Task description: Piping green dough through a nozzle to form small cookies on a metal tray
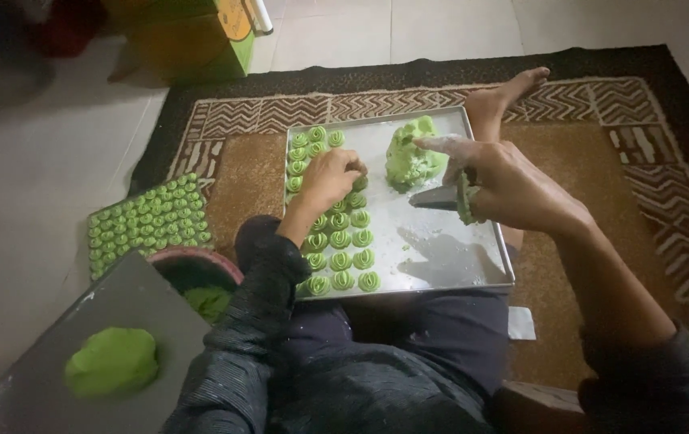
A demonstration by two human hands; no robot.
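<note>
trays (485,269): 3 | dough lumps (411,157): 2 | hands (330,178): 2 | rug (650,173): 1

Pale green ridged cookies (340,239) sit in rows on a silver tray (441,249), beside a mound of the same green dough (410,157). The rug (594,153) is brown with a cream-and-dark zigzag border (chevrons along its edges). A second tray (147,221) holds green cookies on the whitish floor (31,185). The sleeve (240,345) is dark with fine stripes.
</note>
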